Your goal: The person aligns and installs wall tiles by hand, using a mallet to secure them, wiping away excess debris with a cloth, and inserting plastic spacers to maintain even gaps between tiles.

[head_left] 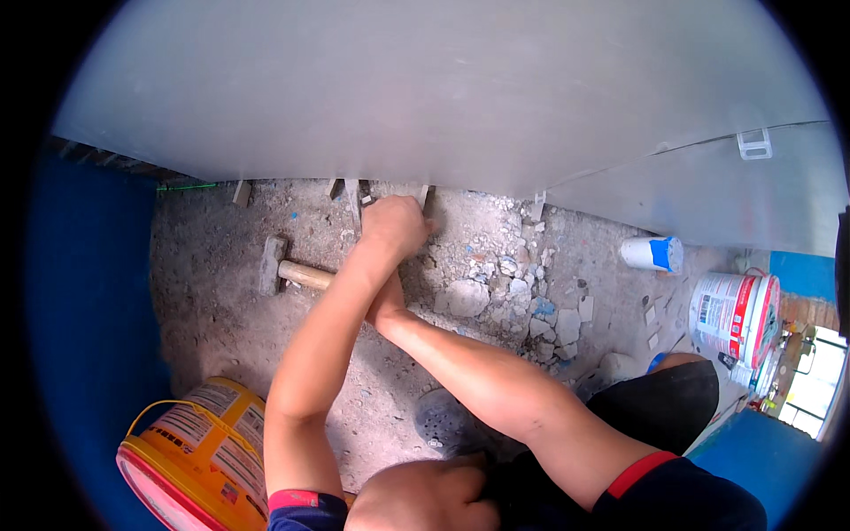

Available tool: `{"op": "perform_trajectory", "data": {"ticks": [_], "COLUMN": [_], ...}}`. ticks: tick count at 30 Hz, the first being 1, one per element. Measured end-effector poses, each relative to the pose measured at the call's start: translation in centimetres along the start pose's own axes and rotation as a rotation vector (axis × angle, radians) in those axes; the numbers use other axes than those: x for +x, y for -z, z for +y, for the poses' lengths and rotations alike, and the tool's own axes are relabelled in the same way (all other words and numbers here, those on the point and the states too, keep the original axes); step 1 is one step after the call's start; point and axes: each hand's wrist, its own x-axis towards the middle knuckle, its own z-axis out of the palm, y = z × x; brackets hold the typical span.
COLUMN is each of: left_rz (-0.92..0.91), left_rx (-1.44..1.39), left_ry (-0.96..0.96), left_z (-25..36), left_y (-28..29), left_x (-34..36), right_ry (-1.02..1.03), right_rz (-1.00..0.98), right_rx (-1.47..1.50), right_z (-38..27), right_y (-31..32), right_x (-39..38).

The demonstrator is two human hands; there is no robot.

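Observation:
My left hand (396, 221) is closed at the foot of a large pale grey panel (425, 97), among thin wedges (351, 199) under its edge; what the fingers hold is hidden. Beneath my crossed left forearm, my right hand (386, 303) is closed at the wooden handle of a sledgehammer (301, 274), its fingers partly hidden. The hammer's metal head (272, 265) points left, over the dusty floor (212, 301). Broken rubble (465, 296) lies right of my hands.
A blue wall (88, 310) is at the left, beside a yellow bucket (186, 451). At the right are a white cylinder with blue wrap (651, 254), white-and-red buckets (726, 314) and a bright window (810, 380). My shoe (438, 416) is below my arms.

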Motion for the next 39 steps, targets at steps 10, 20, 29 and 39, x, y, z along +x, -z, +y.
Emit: {"op": "perform_trajectory", "data": {"ticks": [10,20,29,39], "left_rz": [-0.004,0.021,0.072,0.069], "left_rx": [-0.029,-0.08,-0.062,-0.176], "left_ry": [-0.043,-0.066,-0.071,-0.076], "left_z": [0.7,0.5,0.5,1.6], "left_y": [-2.0,-3.3,-4.0,-2.9], "left_x": [2.6,3.6,3.5,3.5], "right_ry": [-0.121,0.013,-0.051,0.18], "right_rz": [0.03,0.163,0.165,0.171], "right_rx": [0.843,0.241,0.431,-0.044], "right_z": [0.0,-1.3,-0.2,5.1], "right_y": [0.1,0.1,0.0,0.8], "right_x": [0.3,-0.3,-0.3,1.4]}}
